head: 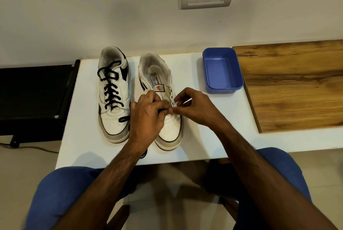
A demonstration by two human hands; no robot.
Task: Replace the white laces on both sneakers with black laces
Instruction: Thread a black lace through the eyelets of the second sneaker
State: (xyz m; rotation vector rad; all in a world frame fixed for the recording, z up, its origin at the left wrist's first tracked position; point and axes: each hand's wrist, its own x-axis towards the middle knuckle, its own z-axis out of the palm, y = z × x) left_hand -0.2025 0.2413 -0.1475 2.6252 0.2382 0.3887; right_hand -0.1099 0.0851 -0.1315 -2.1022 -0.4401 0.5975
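White counter carried everything; wood board butted its right edge, dark unit sat past its left edge. Two sneakers stood side by side toward the back-left, toes pointing at the front edge. Left sneaker was fully laced in black, lace crossed up the eyelets, one loose end lying on its toe. Right sneaker sat just beside it, tongue open, upper eyelets bare, no white lace visible in it. Blue tray sat near the back-right corner, looked empty.

Left hand was over the right sneaker's lower eyelets, grip pinching the black lace end between thumb and fingertips. Right hand was at the shoe's right eyelet row, grip pinched on something small and pale there; could not tell whether eyelet flap or lace tip. A bit of black lace showed at the front edge under the left forearm.

Judged step: starting the black lace through the bottom eyelets of the second sneaker; task roughly half done. To do it well: keep the flap steady with the right hand, feed the tip straight into the eyelet, pull through until both ends are even, keep the lace flat without twists, and match the crossing pattern on the left sneaker. Risk: uneven ends, or a skipped eyelet.
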